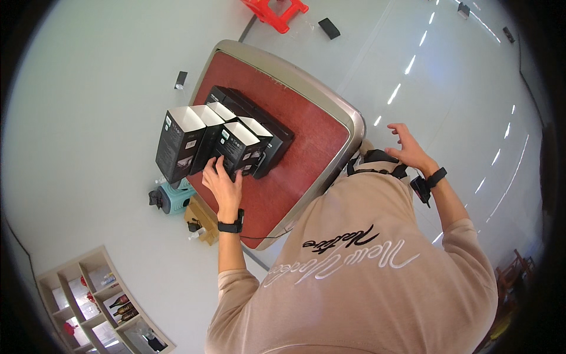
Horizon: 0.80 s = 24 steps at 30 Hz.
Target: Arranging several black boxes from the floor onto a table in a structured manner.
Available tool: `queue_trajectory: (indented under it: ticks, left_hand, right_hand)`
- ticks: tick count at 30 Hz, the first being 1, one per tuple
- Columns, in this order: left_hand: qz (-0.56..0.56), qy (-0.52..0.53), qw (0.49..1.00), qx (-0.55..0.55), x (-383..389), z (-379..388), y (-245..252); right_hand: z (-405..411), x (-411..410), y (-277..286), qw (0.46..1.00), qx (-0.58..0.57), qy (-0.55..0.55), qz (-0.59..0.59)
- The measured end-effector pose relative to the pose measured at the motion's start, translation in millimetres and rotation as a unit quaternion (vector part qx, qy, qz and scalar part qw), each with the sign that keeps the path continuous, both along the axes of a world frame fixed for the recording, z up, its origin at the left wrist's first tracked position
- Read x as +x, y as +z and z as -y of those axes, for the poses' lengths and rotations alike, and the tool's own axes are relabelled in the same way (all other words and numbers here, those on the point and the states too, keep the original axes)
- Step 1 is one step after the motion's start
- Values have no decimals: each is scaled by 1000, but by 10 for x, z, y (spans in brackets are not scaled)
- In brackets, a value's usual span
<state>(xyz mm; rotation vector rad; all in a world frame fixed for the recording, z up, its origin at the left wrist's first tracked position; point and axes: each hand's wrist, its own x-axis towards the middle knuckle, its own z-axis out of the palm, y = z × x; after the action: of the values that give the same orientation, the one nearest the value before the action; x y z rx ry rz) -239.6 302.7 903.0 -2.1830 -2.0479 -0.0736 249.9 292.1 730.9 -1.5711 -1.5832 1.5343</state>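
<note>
Several black cardboard boxes stand upright on the red tabletop, their open tops showing white insides. My left hand reaches to the lower part of the nearest small box, fingers on one side and thumb on the other. That box bears printing and small labels. Left of it stands a taller open box at the table edge, beside another narrow one. Behind the open boxes lie larger black boxes. My right hand is off the table in the air, fingers apart and holding nothing.
A turquoise container and a brown cardboard box are beyond the table's left edge. A red plastic stool and a dark flat object are on the floor. Bottles stand in a shelf unit at lower left.
</note>
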Motion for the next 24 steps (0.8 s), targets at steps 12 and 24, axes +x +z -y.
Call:
queue_trajectory:
  ticks: [12,24]
  left_hand:
    - [-19,44,998,29,467,-299,0]
    - [-19,76,997,19,68,-105,-13]
  right_hand:
    - [-568,366,70,999,10,52,-12]
    - [-1368,-1220,282,944,201,246,-91]
